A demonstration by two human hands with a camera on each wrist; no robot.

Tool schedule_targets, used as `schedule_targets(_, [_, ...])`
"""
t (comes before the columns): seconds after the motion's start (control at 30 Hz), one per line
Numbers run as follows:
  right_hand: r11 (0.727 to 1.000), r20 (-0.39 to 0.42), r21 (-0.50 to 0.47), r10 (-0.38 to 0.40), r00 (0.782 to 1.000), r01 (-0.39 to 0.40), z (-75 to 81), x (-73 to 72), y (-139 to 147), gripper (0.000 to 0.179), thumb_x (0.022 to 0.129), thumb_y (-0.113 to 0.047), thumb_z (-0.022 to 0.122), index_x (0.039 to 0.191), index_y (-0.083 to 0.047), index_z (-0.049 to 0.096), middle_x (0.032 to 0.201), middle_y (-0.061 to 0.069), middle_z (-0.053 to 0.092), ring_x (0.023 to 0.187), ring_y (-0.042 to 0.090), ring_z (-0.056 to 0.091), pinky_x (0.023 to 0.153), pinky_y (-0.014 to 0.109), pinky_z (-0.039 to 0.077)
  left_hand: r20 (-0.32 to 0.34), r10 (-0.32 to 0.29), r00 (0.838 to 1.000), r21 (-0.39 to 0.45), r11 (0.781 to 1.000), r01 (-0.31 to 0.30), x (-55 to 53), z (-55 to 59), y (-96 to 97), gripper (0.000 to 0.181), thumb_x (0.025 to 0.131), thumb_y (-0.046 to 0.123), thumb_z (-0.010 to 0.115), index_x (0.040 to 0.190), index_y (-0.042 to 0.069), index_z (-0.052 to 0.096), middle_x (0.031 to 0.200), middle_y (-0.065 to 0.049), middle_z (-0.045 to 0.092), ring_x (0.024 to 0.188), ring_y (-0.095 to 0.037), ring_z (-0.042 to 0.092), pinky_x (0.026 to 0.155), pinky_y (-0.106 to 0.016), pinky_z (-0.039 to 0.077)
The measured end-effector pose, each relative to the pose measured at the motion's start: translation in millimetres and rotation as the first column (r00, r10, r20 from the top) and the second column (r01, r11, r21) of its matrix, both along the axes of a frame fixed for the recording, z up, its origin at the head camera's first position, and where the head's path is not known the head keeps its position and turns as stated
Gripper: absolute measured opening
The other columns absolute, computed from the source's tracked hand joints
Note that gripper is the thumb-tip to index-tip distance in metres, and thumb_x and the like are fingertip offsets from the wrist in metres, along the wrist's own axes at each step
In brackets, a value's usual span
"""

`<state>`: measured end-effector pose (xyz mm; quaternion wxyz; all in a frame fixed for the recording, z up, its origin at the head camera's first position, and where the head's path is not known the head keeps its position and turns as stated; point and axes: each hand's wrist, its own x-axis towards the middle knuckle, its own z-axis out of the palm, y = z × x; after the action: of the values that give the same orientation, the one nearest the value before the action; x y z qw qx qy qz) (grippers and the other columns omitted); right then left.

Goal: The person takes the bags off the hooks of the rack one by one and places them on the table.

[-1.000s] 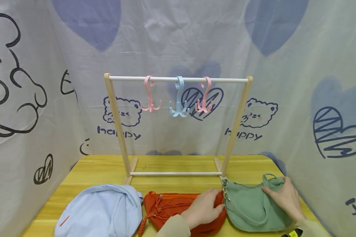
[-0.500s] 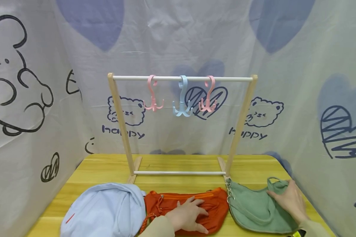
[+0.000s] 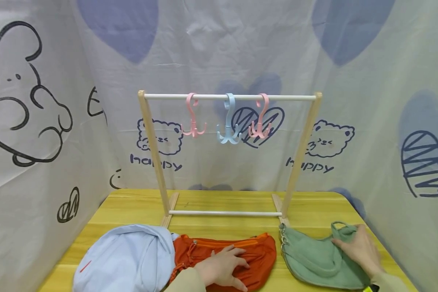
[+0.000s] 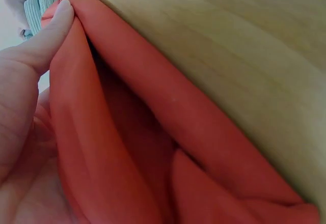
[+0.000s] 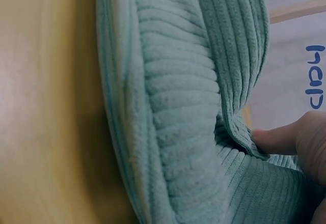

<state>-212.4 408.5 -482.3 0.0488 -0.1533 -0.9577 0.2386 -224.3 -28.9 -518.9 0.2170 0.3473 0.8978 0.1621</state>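
Hands are each laid on a separate bag. Left hand (image 3: pixel 220 271) is rested flat, fingers spread, on the orange bag (image 3: pixel 237 253), whose long axis runs sideways across the table (image 3: pixel 219 200); wrist view shows the thumb pressed against a fabric fold. Right hand (image 3: pixel 359 249) is placed on the green corduroy bag (image 3: pixel 310 259), fingers at its strap loop; firm grip cannot be told. Light blue bag (image 3: pixel 124 257) lies outboard of the left hand. Count: three bags, one rack (image 3: pixel 151 142), three hooks (two pink, one blue).

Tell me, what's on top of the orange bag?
The left hand lies flat on the orange bag, fingers spread. The blue bag overlaps its left end. What lies under the hand and that overlap is hidden.
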Motion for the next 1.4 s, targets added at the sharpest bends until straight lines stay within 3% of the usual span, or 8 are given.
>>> schedule_targets(0.17, [0.999,0.022,0.012,0.033,0.999,-0.033,-2.9,-1.6,-3.9,0.112,0.074,-0.059,0.082,0.136,0.020,0.033,0.124,0.043,0.051,0.104,0.057,0.057,0.075,0.056,0.051,-0.009,-0.026,1.000,0.022,0.999,0.026,-3.9,-9.0,-6.5,0.053,0.082,0.068,0.068,0.131,0.054,0.055,0.163,0.020,0.029,0.156,-0.030,0.023,0.098,-0.079,0.039])
schedule_targets(0.43, [0.994,0.022,0.056,0.095,0.995,-0.096,-7.7,-6.6,-3.9,0.113,0.074,-0.057,0.083,0.134,0.024,0.032,0.122,0.048,0.049,0.105,0.060,0.054,0.081,0.060,0.050,-0.005,-0.082,0.997,0.056,0.995,0.082,-21.9,-33.4,-14.0,0.055,0.079,0.075,0.063,0.130,0.059,0.052,0.162,0.023,0.028,0.156,-0.029,0.024,0.095,-0.079,0.040])
schedule_targets(0.67, [0.986,-0.036,0.069,0.153,0.988,-0.151,-10.5,-5.8,-17.2,0.106,0.080,-0.042,0.083,0.144,0.020,0.026,0.132,0.053,0.029,0.120,0.068,0.028,0.097,0.072,0.031,-0.042,-0.060,0.997,0.028,0.998,0.061,-17.0,-22.3,-11.0,0.053,0.080,0.069,0.069,0.129,0.053,0.057,0.159,0.020,0.036,0.153,-0.028,0.033,0.099,-0.072,0.044])
schedule_targets(0.73, [0.978,-0.100,0.096,0.196,0.976,-0.186,-10.1,-1.4,-26.8,0.098,0.080,-0.034,0.083,0.144,0.017,0.029,0.133,0.051,0.028,0.119,0.068,0.027,0.095,0.072,0.029,-0.048,-0.061,0.997,0.024,0.998,0.062,-15.8,-21.9,-10.3,0.053,0.080,0.069,0.069,0.129,0.052,0.058,0.159,0.020,0.037,0.152,-0.028,0.033,0.099,-0.072,0.044])
schedule_targets(0.83, [0.954,-0.221,0.131,0.292,0.931,-0.269,-7.4,6.3,-47.6,0.087,0.080,-0.025,0.084,0.142,0.012,0.037,0.133,0.047,0.032,0.120,0.065,0.030,0.092,0.072,0.028,-0.052,-0.075,0.996,0.029,0.997,0.076,-21.0,-31.0,-9.1,0.054,0.079,0.071,0.068,0.129,0.054,0.057,0.158,0.021,0.037,0.152,-0.028,0.033,0.098,-0.072,0.044])
schedule_targets(0.93, [0.924,-0.257,0.127,0.383,0.887,-0.362,-3.6,13.0,-70.6,0.081,0.081,-0.029,0.084,0.142,0.005,0.043,0.135,0.041,0.036,0.120,0.061,0.034,0.089,0.073,0.032,-0.053,-0.097,0.994,0.037,0.994,0.099,-28.1,-40.2,-9.8,0.056,0.079,0.075,0.066,0.130,0.055,0.055,0.159,0.020,0.037,0.152,-0.029,0.034,0.096,-0.072,0.045])
schedule_targets(1.13, [0.874,-0.160,0.114,0.486,0.859,-0.473,-13.5,22.6,-89.1,0.071,0.083,-0.041,0.081,0.139,-0.007,0.054,0.136,0.033,0.045,0.118,0.053,0.046,0.084,0.070,0.042,-0.033,-0.073,0.997,0.018,0.997,0.073,-24.0,-33.7,-7.5,0.056,0.081,0.069,0.068,0.133,0.053,0.054,0.159,0.019,0.037,0.153,-0.025,0.032,0.098,-0.074,0.042])
schedule_targets(1.4, [0.869,-0.083,0.084,0.493,0.866,-0.487,-27.7,24.3,-85.6,0.064,0.083,-0.032,0.082,0.137,-0.010,0.056,0.131,0.028,0.049,0.112,0.045,0.049,0.082,0.063,0.045,0.035,-0.060,0.998,0.049,0.997,0.059,-26.8,-34.8,-11.4,0.052,0.080,0.068,0.071,0.128,0.055,0.056,0.159,0.023,0.035,0.155,-0.026,0.027,0.099,-0.080,0.036])
